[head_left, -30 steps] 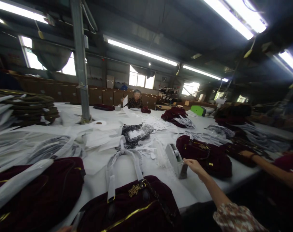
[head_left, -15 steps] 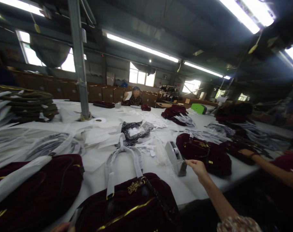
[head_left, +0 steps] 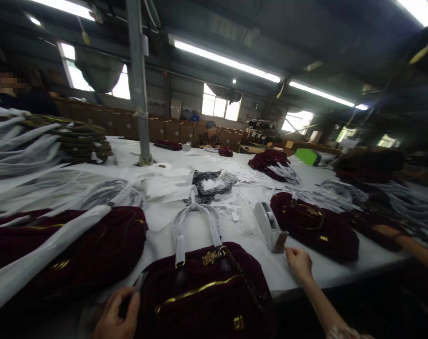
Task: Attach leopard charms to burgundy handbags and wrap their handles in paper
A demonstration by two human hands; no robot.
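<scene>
A dark maroon handbag [head_left: 200,301] lies before me, its two handles [head_left: 196,212] wrapped in white and standing up. A gold snowflake charm [head_left: 210,257] and a dark chain hang on it. At the bag's left side, my left hand [head_left: 118,313] is closed, thumb and fingers pinching a pale strip [head_left: 139,284] by the bag's edge. To the right stands a grey tape dispenser [head_left: 266,226]. Just off its front end, my right hand [head_left: 300,263] is closed in a pinch; the tape between fingers and dispenser is barely visible.
Another maroon bag [head_left: 316,226] lies behind the dispenser, and one [head_left: 94,245] at the left. Olive bags [head_left: 83,141] are stacked far left. A metal post [head_left: 139,94] rises from the table. A co-worker's arm [head_left: 411,245] reaches in at right; another person [head_left: 210,135] sits across.
The view has swung left, so things sit further right. My left hand has come up into view with the pale strip. My right hand has drawn slightly away from the dispenser's front end.
</scene>
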